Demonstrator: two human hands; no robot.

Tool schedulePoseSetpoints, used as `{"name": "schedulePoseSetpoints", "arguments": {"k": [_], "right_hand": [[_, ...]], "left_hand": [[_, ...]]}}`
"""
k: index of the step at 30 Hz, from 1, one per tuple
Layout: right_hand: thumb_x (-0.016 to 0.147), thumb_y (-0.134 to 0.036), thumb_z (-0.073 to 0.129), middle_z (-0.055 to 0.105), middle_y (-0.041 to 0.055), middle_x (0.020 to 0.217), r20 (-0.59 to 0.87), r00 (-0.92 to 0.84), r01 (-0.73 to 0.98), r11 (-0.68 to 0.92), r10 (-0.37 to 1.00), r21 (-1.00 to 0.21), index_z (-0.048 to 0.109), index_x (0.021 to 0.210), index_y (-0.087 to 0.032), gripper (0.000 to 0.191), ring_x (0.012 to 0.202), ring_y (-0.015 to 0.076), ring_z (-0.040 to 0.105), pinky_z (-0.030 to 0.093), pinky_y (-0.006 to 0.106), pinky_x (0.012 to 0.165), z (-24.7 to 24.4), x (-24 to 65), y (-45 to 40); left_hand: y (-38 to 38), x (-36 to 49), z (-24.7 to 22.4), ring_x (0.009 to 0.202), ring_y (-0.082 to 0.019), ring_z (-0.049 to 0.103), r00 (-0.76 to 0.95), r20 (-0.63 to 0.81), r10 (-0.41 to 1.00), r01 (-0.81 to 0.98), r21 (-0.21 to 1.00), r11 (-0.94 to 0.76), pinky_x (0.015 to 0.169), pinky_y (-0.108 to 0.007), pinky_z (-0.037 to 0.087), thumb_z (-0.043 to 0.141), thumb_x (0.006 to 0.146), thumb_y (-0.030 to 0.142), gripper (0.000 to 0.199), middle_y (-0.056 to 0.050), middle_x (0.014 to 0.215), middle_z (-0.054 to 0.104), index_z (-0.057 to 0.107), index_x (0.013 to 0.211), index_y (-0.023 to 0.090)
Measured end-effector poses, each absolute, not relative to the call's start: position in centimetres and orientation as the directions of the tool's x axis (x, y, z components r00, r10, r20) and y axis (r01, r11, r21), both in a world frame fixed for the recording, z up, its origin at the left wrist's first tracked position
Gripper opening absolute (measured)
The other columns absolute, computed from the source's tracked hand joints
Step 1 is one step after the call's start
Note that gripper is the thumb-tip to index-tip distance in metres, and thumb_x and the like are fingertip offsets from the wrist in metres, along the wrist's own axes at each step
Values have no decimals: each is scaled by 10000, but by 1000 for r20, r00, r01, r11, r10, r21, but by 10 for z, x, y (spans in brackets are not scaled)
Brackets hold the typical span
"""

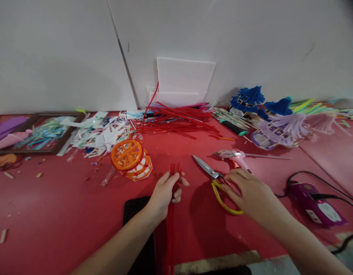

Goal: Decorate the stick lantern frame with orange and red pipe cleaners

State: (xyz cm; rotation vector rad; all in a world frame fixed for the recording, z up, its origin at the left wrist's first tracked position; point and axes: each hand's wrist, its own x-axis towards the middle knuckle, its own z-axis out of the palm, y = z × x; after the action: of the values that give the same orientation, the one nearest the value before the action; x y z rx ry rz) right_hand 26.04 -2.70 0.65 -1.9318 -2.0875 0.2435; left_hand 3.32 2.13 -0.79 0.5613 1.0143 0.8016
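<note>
My left hand is closed around a few red pipe cleaners. Their short upper ends poke out above the fingers, and the long ends hang down toward the near edge. To the right, my right hand has its fingers at the handles of yellow-handled scissors. The blades point up and left, away from me, and look closed; part of the handles is hidden by the fingers. Left of my left hand stands an orange and white pipe-cleaner piece with a spoked round top.
A pile of red pipe cleaners lies at the back, before white boards. A pink glue gun sits beyond my right hand, a purple power box with cords farther right. Blue and lilac pieces, scraps and a dark phone-like slab are around.
</note>
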Motion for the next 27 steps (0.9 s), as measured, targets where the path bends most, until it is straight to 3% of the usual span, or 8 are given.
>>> {"name": "schedulePoseSetpoints", "arguments": {"k": [4, 8, 11, 18, 27], "right_hand": [[867, -363, 551, 720, 56, 846, 51, -59, 667, 78, 997, -741, 697, 835, -213, 212, 725, 171, 660, 503, 277, 638, 18, 221, -8], [768, -346, 670, 731, 26, 786, -66, -113, 386, -18, 991, -923, 733, 769, -212, 148, 743, 169, 658, 501, 287, 685, 8, 189, 16], [746, -369, 685, 694, -6, 637, -119, -95, 267, -90, 988, -960, 724, 718, -210, 166, 612, 141, 621, 497, 288, 638, -5, 182, 24], [729, -407, 689, 702, 0, 647, -126, 2, 148, -125, 992, -981, 707, 783, -200, 214, 601, 151, 649, 536, 309, 636, -21, 189, 24], [725, -363, 693, 715, 6, 673, -112, 66, 86, -118, 992, -989, 732, 918, -215, 247, 610, 157, 648, 552, 332, 662, -20, 187, 19]], "left_hand": [[17, 32, -8, 290, -43, 436, 348, -497, 795, -253, 767, 590, 311, -164, 241, 616, 792, 364, 236, 2, 689, 667, 539, 865, 153], [11, 35, -8, 301, -76, 490, 360, -508, 782, -211, 773, 599, 298, -172, 268, 615, 771, 407, 272, 4, 683, 668, 501, 847, 172], [10, 39, -7, 296, -61, 452, 354, -515, 781, -226, 763, 605, 311, -168, 248, 562, 783, 412, 257, 4, 659, 660, 482, 860, 180], [11, 40, -8, 257, -18, 225, 438, -527, 729, -205, 730, 651, 327, -166, 159, 538, 815, 383, 211, 54, 450, 535, 497, 831, 177], [11, 35, -11, 290, -19, 197, 512, -510, 691, -199, 713, 673, 329, -160, 153, 555, 818, 476, 297, 111, 427, 386, 505, 833, 184]]}}
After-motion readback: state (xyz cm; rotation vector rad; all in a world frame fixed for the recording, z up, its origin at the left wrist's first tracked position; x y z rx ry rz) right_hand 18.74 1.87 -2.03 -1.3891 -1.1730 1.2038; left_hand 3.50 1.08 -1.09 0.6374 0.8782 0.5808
